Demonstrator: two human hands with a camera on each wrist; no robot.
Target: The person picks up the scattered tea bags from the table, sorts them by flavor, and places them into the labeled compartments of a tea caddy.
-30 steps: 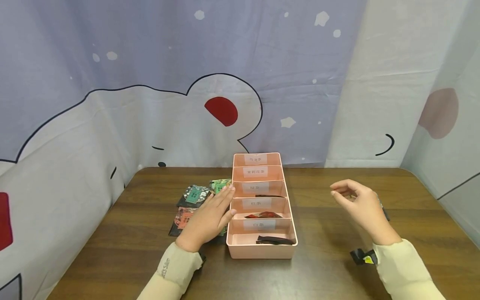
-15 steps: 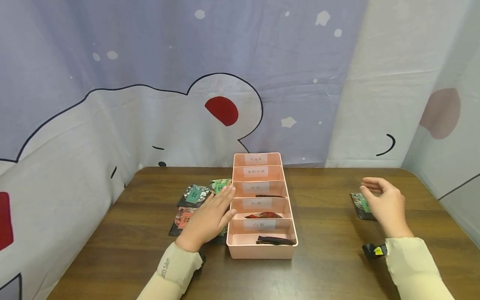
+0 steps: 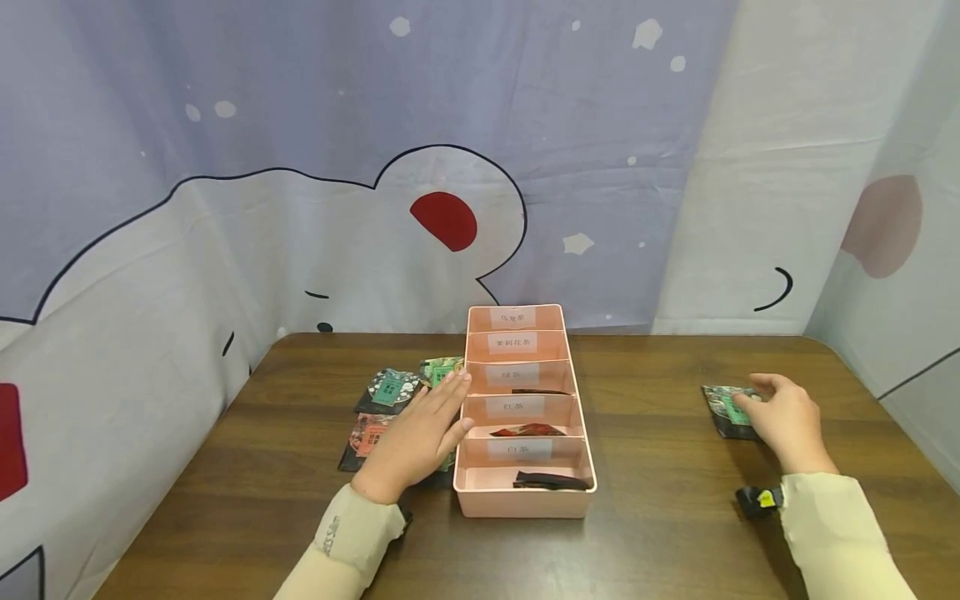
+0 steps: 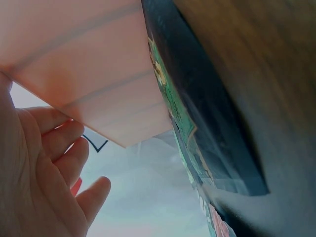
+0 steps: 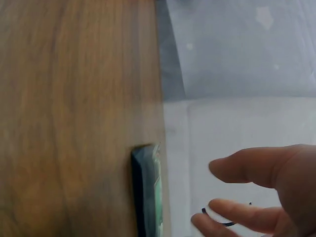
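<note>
A pink divided box with a paper label in each compartment stands mid-table. My left hand rests along its left side, fingers fairly straight at the rim; the left wrist view shows the fingertips at the box's edge. On the right, a black tea sachet with a green label lies flat on the table. My right hand hovers over the sachet's right part and hides some of it. In the right wrist view, thumb and fingers are spread with nothing between them, apart from the sachet.
Several tea sachets lie left of the box, partly under my left hand; one has a red label. Inside the box are a dark sachet in the front compartment and a red one behind it. A patterned curtain hangs behind the table.
My right hand has moved right and then lowered toward the sachet, which it largely hid a second ago. My left hand and the box have stayed in place.
</note>
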